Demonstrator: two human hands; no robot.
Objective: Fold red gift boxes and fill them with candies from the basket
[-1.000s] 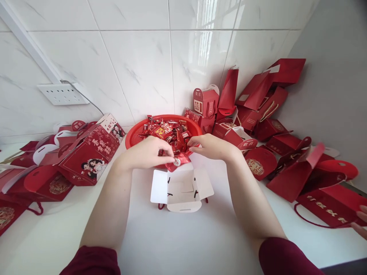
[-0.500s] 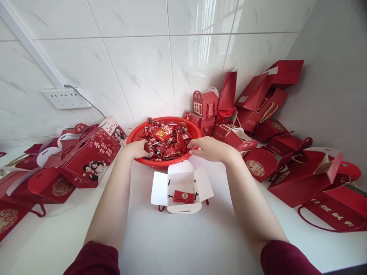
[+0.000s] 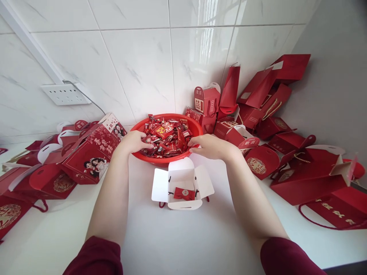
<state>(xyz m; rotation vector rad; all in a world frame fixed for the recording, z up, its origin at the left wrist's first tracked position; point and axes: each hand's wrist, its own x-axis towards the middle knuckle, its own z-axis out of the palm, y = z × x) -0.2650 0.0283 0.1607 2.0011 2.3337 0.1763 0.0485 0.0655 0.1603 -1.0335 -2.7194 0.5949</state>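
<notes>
A red plastic basket [image 3: 137, 156] full of red-wrapped sweets [image 3: 169, 139] stands against the wall. My left hand [image 3: 132, 143] is over its left rim, fingers apart above the sweets, with nothing visibly held. At the right rim, my right hand [image 3: 210, 146] has finger and thumb apart, their tips at the edge of the sweets; its other fingers are partly hidden. In front of the basket sits an opened small gift box [image 3: 162, 185], white inside, its flaps spread. One red wrapped sweet [image 3: 184, 193] lies in it.
Red gift boxes [image 3: 54, 179] crowd the left side, with a larger printed box [image 3: 93, 152] beside the basket. More red boxes [image 3: 304, 177] are piled on the right. A power strip [image 3: 65, 94] with a cable is on the tiled wall.
My left hand has drawn back slightly up and left, with its thumb lifted above the sweets. My right hand stays at the right rim. The view has shifted slightly.
</notes>
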